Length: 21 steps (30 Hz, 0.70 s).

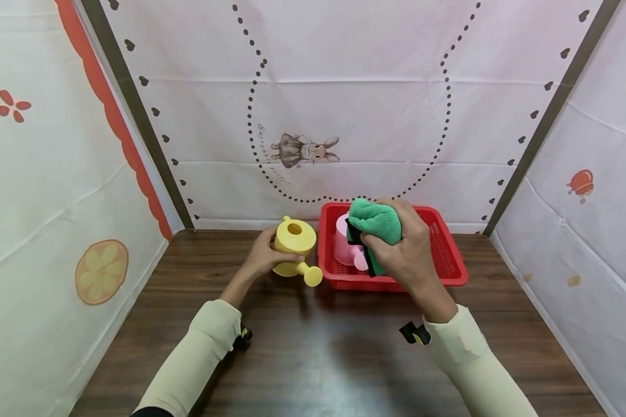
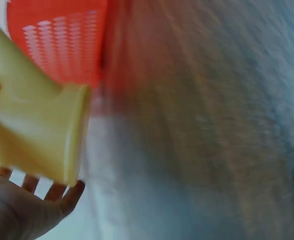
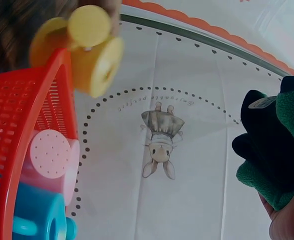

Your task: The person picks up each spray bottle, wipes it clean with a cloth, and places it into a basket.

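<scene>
My left hand (image 1: pixel 263 255) grips a yellow toy watering can (image 1: pixel 294 238) just left of the red basket, its round sprinkler head pointing toward me. In the left wrist view the fingers curl round the body of the can (image 2: pixel 42 130). Over the basket, my right hand (image 1: pixel 411 249) holds a bunched green and black fuzzy cloth (image 1: pixel 378 221); a white label shows on its black part in the right wrist view. Inside the red basket (image 1: pixel 451 252) stands a pink watering can (image 1: pixel 344 246). Beside it is a blue one (image 3: pixel 39 212), hidden in the head view.
The basket stands at the back of the dark wooden table (image 1: pixel 302 359), close to the patterned back cloth (image 1: pixel 344 116). Hanging cloth walls (image 1: pixel 47 191) enclose both sides. A black wrist camera (image 1: pixel 416 333) is strapped at the right cuff.
</scene>
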Each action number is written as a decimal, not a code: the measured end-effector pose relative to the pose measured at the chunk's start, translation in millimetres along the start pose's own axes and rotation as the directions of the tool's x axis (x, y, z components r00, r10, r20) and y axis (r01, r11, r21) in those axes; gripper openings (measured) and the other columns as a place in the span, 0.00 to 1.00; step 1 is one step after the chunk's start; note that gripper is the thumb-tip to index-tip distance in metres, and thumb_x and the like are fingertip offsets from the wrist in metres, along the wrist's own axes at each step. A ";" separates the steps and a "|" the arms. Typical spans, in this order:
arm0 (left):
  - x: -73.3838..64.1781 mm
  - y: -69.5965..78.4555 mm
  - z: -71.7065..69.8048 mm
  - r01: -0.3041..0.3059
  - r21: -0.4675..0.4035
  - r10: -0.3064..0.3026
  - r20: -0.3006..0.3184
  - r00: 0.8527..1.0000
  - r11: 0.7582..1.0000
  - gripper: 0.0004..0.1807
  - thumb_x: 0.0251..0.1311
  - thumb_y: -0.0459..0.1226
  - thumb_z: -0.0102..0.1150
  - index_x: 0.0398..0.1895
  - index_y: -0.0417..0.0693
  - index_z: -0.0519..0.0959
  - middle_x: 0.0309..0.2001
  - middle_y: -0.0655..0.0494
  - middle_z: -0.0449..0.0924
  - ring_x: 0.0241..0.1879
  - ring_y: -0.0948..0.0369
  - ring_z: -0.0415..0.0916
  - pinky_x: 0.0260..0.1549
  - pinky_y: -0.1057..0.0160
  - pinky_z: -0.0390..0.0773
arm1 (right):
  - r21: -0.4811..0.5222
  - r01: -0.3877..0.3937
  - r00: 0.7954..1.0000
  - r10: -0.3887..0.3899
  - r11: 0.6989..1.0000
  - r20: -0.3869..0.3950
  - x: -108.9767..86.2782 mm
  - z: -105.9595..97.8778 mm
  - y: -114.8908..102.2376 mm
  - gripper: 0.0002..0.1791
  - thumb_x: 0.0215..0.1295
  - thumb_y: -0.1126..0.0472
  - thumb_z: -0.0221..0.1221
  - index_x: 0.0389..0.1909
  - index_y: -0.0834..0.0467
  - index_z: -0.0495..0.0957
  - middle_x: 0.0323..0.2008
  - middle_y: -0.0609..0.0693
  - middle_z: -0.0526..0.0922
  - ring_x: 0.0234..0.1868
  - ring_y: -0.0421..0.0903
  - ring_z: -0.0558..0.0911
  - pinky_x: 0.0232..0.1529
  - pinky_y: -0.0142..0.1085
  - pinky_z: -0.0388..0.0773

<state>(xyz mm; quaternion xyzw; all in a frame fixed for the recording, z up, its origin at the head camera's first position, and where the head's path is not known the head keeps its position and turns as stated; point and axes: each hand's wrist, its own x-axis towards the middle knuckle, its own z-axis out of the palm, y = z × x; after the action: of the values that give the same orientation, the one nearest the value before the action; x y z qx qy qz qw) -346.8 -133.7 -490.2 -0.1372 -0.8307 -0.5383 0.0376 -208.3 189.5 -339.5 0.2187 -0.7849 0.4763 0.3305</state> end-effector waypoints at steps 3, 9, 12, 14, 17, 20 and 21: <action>-9.8 21.8 -6.2 -0.090 0.029 0.093 -0.120 0.988 0.996 0.51 0.42 0.47 0.93 0.75 0.57 0.81 0.66 0.46 0.81 0.66 0.48 0.72 0.68 0.44 0.71 | 0.007 -0.002 1.000 0.002 1.000 -0.009 1.1 -0.7 -0.6 0.33 0.55 0.66 0.79 0.64 0.65 0.82 0.59 0.61 0.87 0.57 0.53 0.86 0.57 0.29 0.83; -28.7 83.2 -13.2 -0.225 0.048 0.230 -0.257 0.939 0.973 0.53 0.37 0.43 0.95 0.75 0.60 0.82 0.57 0.44 0.76 0.59 0.51 0.65 0.59 0.49 0.67 | 0.024 0.018 1.000 -0.018 1.000 0.008 1.9 2.6 -5.3 0.34 0.55 0.66 0.79 0.64 0.65 0.82 0.60 0.61 0.87 0.57 0.52 0.85 0.56 0.30 0.82; -36.0 111.5 -13.0 -0.283 0.052 0.286 -0.267 0.920 0.958 0.55 0.33 0.42 0.96 0.74 0.60 0.82 0.57 0.44 0.75 0.61 0.51 0.64 0.59 0.48 0.69 | 0.038 0.054 0.998 -0.055 0.998 0.033 2.6 7.0 -9.9 0.34 0.55 0.65 0.79 0.64 0.65 0.81 0.60 0.61 0.86 0.59 0.52 0.84 0.57 0.34 0.84; -39.0 125.0 -10.6 -0.313 0.059 0.317 -0.263 0.911 0.948 0.56 0.31 0.42 0.97 0.74 0.60 0.82 0.58 0.44 0.75 0.63 0.51 0.63 0.59 0.47 0.69 | 0.038 0.087 0.995 -0.088 0.995 0.041 3.6 10.4 -13.7 0.35 0.55 0.63 0.79 0.65 0.65 0.81 0.61 0.61 0.85 0.61 0.53 0.84 0.58 0.37 0.85; -41.8 138.1 -4.8 -0.339 0.057 0.342 -0.252 0.905 0.939 0.58 0.28 0.42 0.98 0.74 0.61 0.83 0.58 0.45 0.74 0.64 0.49 0.62 0.59 0.48 0.70 | 0.030 0.145 0.988 -0.146 0.989 0.058 5.2 17.2 -16.2 0.33 0.57 0.63 0.78 0.64 0.64 0.82 0.60 0.62 0.84 0.61 0.55 0.83 0.59 0.45 0.87; -43.4 143.7 1.4 -0.353 0.057 0.355 -0.249 0.901 0.934 0.58 0.27 0.43 0.99 0.74 0.60 0.84 0.57 0.45 0.75 0.63 0.48 0.63 0.58 0.48 0.69 | 0.013 0.202 0.975 -0.202 0.979 0.090 5.4 25.1 -14.9 0.31 0.56 0.63 0.78 0.62 0.62 0.84 0.59 0.61 0.84 0.61 0.57 0.83 0.60 0.52 0.87; -43.6 144.5 3.3 -0.355 0.059 0.358 -0.248 0.900 0.933 0.58 0.27 0.43 0.98 0.74 0.59 0.84 0.57 0.46 0.75 0.63 0.48 0.64 0.58 0.48 0.70 | 0.009 0.221 0.970 -0.221 0.975 0.103 4.9 27.6 -13.9 0.31 0.56 0.63 0.79 0.62 0.62 0.84 0.59 0.61 0.84 0.61 0.57 0.83 0.60 0.54 0.88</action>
<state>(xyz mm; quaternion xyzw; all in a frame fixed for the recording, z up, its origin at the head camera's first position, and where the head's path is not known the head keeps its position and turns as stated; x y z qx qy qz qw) -266.0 -83.5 -373.0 -0.2165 -0.7830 -0.5303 0.2425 -211.0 158.5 -336.5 0.3288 -0.7723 0.4237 0.3405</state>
